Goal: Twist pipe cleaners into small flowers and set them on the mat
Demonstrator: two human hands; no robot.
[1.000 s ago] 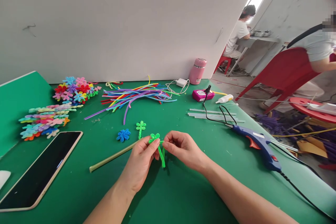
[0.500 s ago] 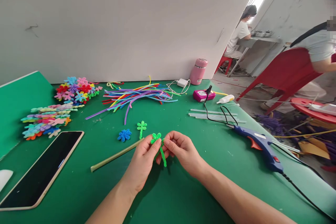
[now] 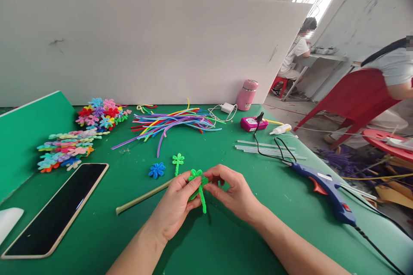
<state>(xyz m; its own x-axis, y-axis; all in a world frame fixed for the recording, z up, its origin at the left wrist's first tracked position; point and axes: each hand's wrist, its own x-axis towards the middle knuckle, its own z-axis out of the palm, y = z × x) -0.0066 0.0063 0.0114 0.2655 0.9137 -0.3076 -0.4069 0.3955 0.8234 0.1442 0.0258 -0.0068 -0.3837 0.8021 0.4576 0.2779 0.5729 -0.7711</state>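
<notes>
Between my hands is a bright green pipe-cleaner leaf sprig point(image 3: 202, 200), its loops at the top and its stem hanging down. My left hand point(image 3: 174, 202) pinches it between thumb and fingers just under the loops. With thumb and forefinger, my right hand point(image 3: 235, 191) grips the loop on its right side; the fingertips partly cover that spot. Just beyond my left hand lie a similar green pipe-cleaner sprig point(image 3: 177, 160) and a blue pipe-cleaner flower point(image 3: 157, 170). A pale green stick point(image 3: 142, 198) runs along the table, its right end hidden behind my left hand.
A phone point(image 3: 58, 210) and piles of pipe-cleaner flowers point(image 3: 66, 148) lie left. Loose pipe cleaners point(image 3: 174, 122) spread at the back. To the right are glue sticks point(image 3: 264, 149), a corded blue glue gun point(image 3: 325, 184), a pink box point(image 3: 254, 123) and a pink bottle point(image 3: 247, 94).
The view has tilted up slightly, so everything sits lower. My right fingers have shifted on the green sprig, and a loop at its right side now shows.
</notes>
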